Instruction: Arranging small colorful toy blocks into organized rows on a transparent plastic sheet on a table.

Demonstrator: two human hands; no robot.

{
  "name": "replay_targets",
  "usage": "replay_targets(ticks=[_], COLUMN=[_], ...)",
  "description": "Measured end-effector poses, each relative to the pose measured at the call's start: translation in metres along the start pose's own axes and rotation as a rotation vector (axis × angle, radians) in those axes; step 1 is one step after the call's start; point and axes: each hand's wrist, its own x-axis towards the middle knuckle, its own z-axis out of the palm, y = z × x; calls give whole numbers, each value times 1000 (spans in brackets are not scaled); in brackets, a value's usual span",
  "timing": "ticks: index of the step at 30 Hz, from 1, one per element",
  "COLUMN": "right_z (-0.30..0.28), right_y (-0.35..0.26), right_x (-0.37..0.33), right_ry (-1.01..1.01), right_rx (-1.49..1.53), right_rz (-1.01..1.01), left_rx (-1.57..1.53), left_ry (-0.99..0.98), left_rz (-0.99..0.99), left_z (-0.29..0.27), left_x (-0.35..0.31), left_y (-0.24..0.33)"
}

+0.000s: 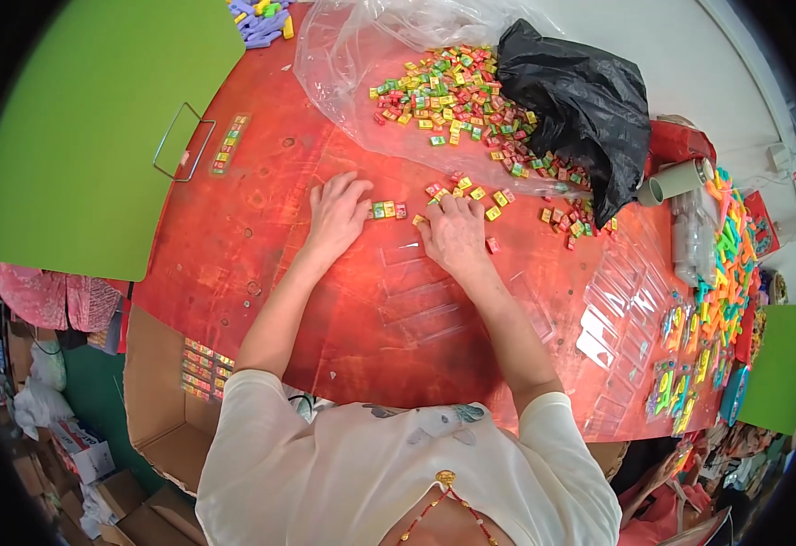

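Note:
On the red table, a short row of small coloured boxes [385,210], like tiny sweet packs in yellow, green and red, lies between my hands. My left hand [337,217] rests at the row's left end, its fingers apart and bent toward the boxes. At the right, my right hand [457,237] is curled down with fingertips among loose boxes; a small yellow box [419,219] shows at its thumb. Its palm side is hidden. Several loose boxes [477,193] lie just beyond that hand, and a red one [493,245] sits beside it.
Clear plastic trays [421,305] lie before me, more [621,318] to the right. Farther back, a box heap [453,91] spills over clear film beside a black bag [580,82]. A filled strip [231,144] lies left, near a green board [98,118]. A carton [157,391] stands below the table edge.

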Motion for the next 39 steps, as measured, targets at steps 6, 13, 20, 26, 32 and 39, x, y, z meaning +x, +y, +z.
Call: replay_targets(ticks=[6, 13, 20, 26, 32, 39], right_z=[15, 9, 10, -1, 10, 17], right_y=[-3, 9, 16, 3, 2, 9], right_x=[12, 9, -1, 4, 16, 21], right_ry=[60, -3, -40, -93, -113, -102], right_rx=[-111, 142, 56, 202, 132, 153], right_rz=[86, 193, 14, 41, -32, -69], left_rx=[116, 84, 139, 107, 129, 171], left_ry=[30, -189, -341, -346, -360, -291], left_rz=[-64, -144, -143, -134, -104, -81], left_z=[-10, -31, -27, -25, -13, -6], left_x=[-31, -29, -10, -11, -2, 7], left_y=[7, 25, 35, 32, 36, 35])
